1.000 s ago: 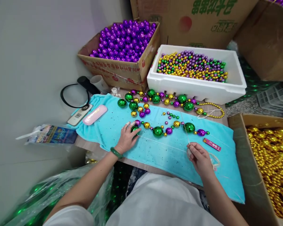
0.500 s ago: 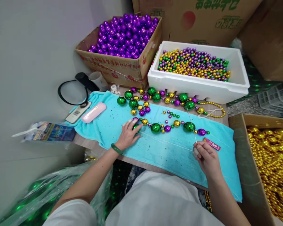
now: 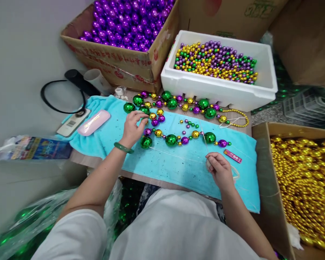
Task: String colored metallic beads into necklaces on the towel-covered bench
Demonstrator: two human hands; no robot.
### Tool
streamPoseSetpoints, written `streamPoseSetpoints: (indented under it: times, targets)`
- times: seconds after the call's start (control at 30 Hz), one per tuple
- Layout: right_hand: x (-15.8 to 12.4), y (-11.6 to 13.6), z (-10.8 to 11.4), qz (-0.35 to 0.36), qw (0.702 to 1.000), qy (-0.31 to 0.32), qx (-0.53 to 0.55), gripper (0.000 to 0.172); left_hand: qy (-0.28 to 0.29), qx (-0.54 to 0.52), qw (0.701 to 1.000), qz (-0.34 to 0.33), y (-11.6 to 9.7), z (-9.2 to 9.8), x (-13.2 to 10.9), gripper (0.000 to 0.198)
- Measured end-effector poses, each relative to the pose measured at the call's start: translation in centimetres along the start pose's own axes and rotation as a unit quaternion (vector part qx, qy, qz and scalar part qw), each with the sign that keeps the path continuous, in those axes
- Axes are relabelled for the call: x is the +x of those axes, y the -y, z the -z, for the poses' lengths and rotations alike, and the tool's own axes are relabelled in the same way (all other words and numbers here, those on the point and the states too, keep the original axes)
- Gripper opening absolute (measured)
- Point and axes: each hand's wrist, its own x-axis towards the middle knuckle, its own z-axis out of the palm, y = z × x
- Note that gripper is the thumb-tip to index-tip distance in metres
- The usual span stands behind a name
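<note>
My right hand (image 3: 219, 169) is closed in a pinch on a thin, pale needle (image 3: 206, 141) that points up and away. White thread (image 3: 176, 155) runs from near that hand across to a big green bead (image 3: 146, 142) at the left end of a bead string (image 3: 171, 140). Purple, gold and green beads of mixed sizes make up this string. My left hand (image 3: 134, 126), with a green bangle on the wrist, reaches to a small group of loose gold and purple beads (image 3: 155, 122). Its thumb and forefinger are apart beside a partly hidden gold bead.
A blue towel (image 3: 178, 166) covers the table. Behind stand a carton of purple beads (image 3: 108, 61) and a white foam box (image 3: 219, 86) of small beads. A carton of gold beads (image 3: 268, 169) is at right. A pink case (image 3: 94, 122) and small loose beads (image 3: 188, 124) lie on the towel.
My left hand has left the green bead at the string's end and moved up and left to the loose beads. The right hand still pinches the needle. The view has shifted.
</note>
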Motion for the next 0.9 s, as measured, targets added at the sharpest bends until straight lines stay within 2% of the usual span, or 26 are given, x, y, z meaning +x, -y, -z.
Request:
streamPoseSetpoints:
  times: [0.2, 0.3, 0.43, 0.5, 0.6, 0.7, 0.77, 0.8, 0.83, 0.9]
  targets:
    - [-0.1, 0.1, -0.5, 0.005, 1.000, -0.018, -0.009, 0.024, 0.194, 0.034, 0.975, -0.107, -4.9, -5.5, 3.2, 0.021]
    - [-0.3, -0.1, -0.6, 0.006, 1.000, -0.021, -0.004, 0.024, 0.267, 0.060, 0.956, -0.102, -6.9, -8.0, 4.4, 0.022]
    - [-0.4, -0.3, -0.6, 0.006, 1.000, -0.021, 0.005, 0.023, 0.364, 0.043, 0.929, -0.046, -8.9, -10.4, 4.6, 0.012]
    - [-0.3, -0.3, -0.6, 0.006, 1.000, -0.022, 0.002, 0.024, 0.382, 0.021, 0.923, -0.028, -9.4, -11.3, 4.1, 0.005]
    - [-0.2, -0.1, -0.7, 0.009, 1.000, -0.019, -0.014, 0.025, 0.382, -0.009, 0.924, -0.016, -9.8, -12.1, 3.6, 0.005]
    - [-0.1, 0.0, -0.9, 0.018, 0.998, -0.027, -0.048, 0.028, 0.362, -0.043, 0.931, -0.002, -9.8, -11.8, 3.7, 0.009]
    - [-0.1, 0.0, -0.9, 0.024, 0.997, -0.041, -0.069, 0.030, 0.336, -0.155, 0.927, 0.063, -9.6, -11.0, 3.9, 0.017]
    - [-0.1, 0.0, -1.0, 0.025, 0.996, -0.047, -0.076, 0.030, 0.321, -0.252, 0.905, 0.118, -9.6, -10.5, 3.9, 0.020]
    - [-0.1, -0.1, -1.0, 0.026, 0.995, -0.051, -0.080, 0.031, 0.303, -0.361, 0.864, 0.180, -9.5, -9.9, 3.9, 0.022]
    - [-0.1, -0.1, -1.2, 0.026, 0.995, -0.054, -0.084, 0.031, 0.264, -0.541, 0.747, 0.282, -9.4, -8.6, 3.8, 0.022]
